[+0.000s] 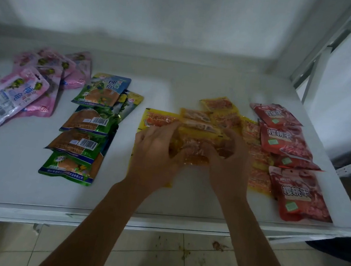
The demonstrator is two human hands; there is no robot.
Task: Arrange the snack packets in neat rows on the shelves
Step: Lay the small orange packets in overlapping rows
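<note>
1. White wall (140,8) backs a white shelf (13,169), which carries every packet; a metal frame (323,57) stands at its right end and a stained tiled floor (177,264) shows below its front edge.
2. Red packets (285,143) lie in an overlapping row along the right side, running front to back.
3. Green packets (81,142) form a similar overlapping row left of centre, with the rear ones askew.
4. Pink packets (33,86) sit in a loose heap at the rear left, not yet in a row.
5. Yellow packets (216,115) lie jumbled in the middle, touching the red row.
6. Left hand (155,150) and right hand (230,161) curl their fingers round a small bunch of yellow packets, gathering it between them just above the shelf.
7. These packets look light, thin and glossy, so they will likely slide over each other and crinkle; holding them by the flat sealed edges should keep the stack square.
</note>
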